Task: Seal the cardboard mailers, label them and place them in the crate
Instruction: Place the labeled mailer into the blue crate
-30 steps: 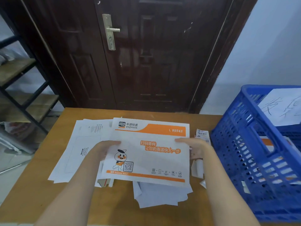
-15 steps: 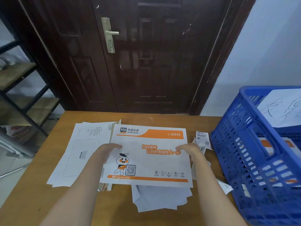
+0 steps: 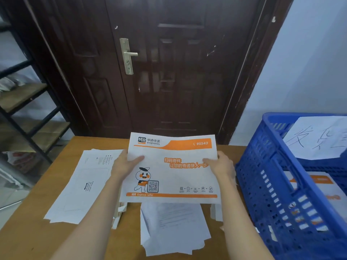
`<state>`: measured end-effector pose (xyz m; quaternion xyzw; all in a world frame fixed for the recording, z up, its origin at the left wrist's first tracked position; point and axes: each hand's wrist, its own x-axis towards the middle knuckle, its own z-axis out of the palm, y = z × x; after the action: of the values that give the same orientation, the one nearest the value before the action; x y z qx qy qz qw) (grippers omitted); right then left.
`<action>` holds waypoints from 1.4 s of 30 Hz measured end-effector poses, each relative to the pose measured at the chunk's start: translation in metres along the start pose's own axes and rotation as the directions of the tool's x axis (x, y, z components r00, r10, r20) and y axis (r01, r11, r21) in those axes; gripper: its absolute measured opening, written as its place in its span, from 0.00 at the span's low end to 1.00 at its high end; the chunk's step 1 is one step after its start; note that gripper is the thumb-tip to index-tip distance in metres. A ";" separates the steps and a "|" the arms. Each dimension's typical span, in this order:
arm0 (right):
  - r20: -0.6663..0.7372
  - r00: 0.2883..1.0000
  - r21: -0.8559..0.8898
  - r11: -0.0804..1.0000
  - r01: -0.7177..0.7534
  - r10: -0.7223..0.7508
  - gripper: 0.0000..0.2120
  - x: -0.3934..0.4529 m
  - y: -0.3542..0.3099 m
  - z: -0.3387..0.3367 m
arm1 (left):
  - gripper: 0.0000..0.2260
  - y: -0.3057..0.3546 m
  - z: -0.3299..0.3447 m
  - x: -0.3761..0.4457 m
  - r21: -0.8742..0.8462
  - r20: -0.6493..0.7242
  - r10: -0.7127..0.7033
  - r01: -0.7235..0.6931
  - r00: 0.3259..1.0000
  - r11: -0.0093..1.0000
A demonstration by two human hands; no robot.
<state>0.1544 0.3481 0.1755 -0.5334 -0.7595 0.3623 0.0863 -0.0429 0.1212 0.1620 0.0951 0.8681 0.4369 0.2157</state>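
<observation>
1. Nearest on the wooden table, a loose stack of white papers lies under the held mailer's near edge.
2. The cardboard mailer is white with orange bands, slightly bowed, held above the table with its printed face up.
3. Its print reads "sto express", "95543" and "Express letter", with a cartoon courier and a QR code.
4. The left hand pinches the mailer's left edge, thumb on top; the other fingers are hidden underneath.
5. The right hand pinches the right edge the same way.
6. Flat white mailers lie to the left.
7. The blue crate stands at right, holding an orange-printed mailer and a handwritten sheet.
</observation>
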 end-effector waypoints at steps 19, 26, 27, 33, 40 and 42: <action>-0.359 0.927 0.008 0.993 0.121 -0.110 0.17 -0.034 -0.037 -0.145 | 0.09 0.157 -0.029 -0.051 -0.219 0.217 0.243 -0.195 0.946 0.956; -0.488 0.872 0.065 0.998 -0.002 0.033 0.14 -0.057 -0.005 -0.246 | 0.02 0.240 0.022 -0.089 -0.318 0.339 0.485 -0.387 0.806 0.866; -0.502 0.862 0.087 0.996 -0.025 0.066 0.14 -0.058 0.006 -0.262 | 0.02 0.249 0.035 -0.096 -0.328 0.362 0.504 -0.399 0.784 0.856; -0.525 0.819 0.182 0.971 -0.155 0.230 0.16 -0.050 0.086 -0.329 | 0.04 0.295 0.131 -0.138 -0.328 0.480 0.534 -0.423 0.696 0.845; -0.483 0.836 0.201 0.962 -0.184 0.261 0.13 -0.010 0.194 -0.396 | 0.07 0.339 0.248 -0.169 -0.093 0.562 0.454 -0.492 0.692 0.866; -0.451 0.861 0.175 0.969 -0.171 0.234 0.13 0.008 0.218 -0.419 | 0.09 0.352 0.277 -0.177 0.005 0.578 0.376 -0.463 0.725 0.886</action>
<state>0.5311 0.5838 0.3365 -0.6752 -0.6306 0.2781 0.2629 0.2329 0.4692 0.3494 0.4292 0.7511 0.3607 0.3487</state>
